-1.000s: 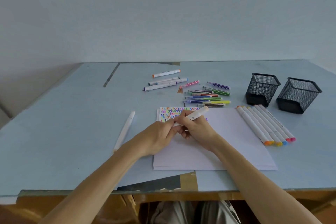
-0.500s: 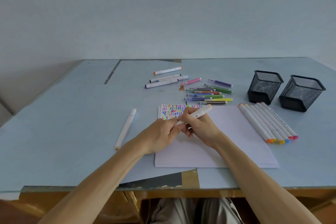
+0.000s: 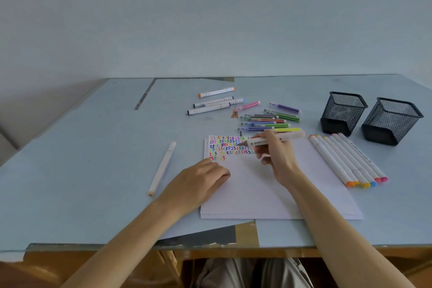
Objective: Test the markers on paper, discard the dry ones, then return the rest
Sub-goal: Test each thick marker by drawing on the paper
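My right hand [image 3: 279, 159] grips a fat white marker [image 3: 287, 137], uncapped, with its dark tip pointing left just over the coloured scribbles [image 3: 224, 147] at the top left of the white paper [image 3: 257, 189]. My left hand [image 3: 198, 182] rests on the paper's left edge with its fingers curled under; whatever is inside it is hidden. A row of several white markers with coloured ends [image 3: 346, 159] lies along the paper's right side. Several thin coloured markers [image 3: 271, 121] lie behind the paper.
Two black mesh cups [image 3: 342, 112] [image 3: 391, 121] stand at the right rear. Three white markers [image 3: 215, 104] lie at the back centre. One white marker [image 3: 162, 168] lies alone left of the paper. The table's front edge [image 3: 140, 246] is close to my body.
My hands were together on the marker; now they have parted. The left hand dropped to the paper's left edge, and the right hand carried the uncapped marker up toward the scribbles.
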